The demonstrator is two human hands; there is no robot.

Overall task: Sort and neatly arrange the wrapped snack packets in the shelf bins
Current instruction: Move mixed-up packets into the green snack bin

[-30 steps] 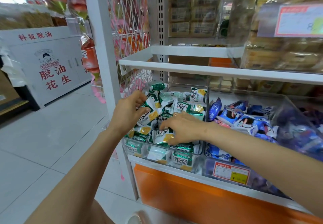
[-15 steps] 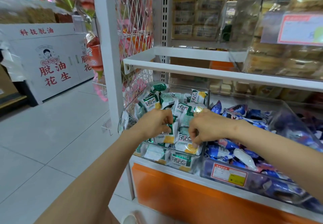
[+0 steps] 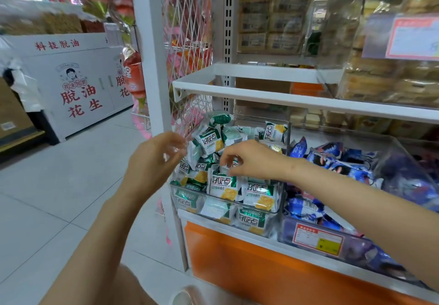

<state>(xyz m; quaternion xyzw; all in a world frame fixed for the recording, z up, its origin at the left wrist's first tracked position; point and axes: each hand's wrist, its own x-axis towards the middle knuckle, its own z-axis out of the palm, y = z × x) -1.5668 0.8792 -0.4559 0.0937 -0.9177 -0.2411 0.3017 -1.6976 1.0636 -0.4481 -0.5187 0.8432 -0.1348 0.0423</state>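
Now the left hand (image 3: 152, 162) has drawn off toward nine o'clock, loose and empty (though blurred), leaving the right hand (image 3: 251, 159) pinching a green snack packet (image 3: 222, 184) upright, straightening unfinished.

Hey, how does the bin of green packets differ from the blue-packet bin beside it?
The green-packet bin holds green-and-white wrappers, the blue-packet bin blue ones. The blue-packet bin's front bears a red-and-yellow label; the green-packet bin's shows none. The right hand pinches a green packet in the green-packet bin, nothing in the blue-packet bin. Both are clear, side by side.
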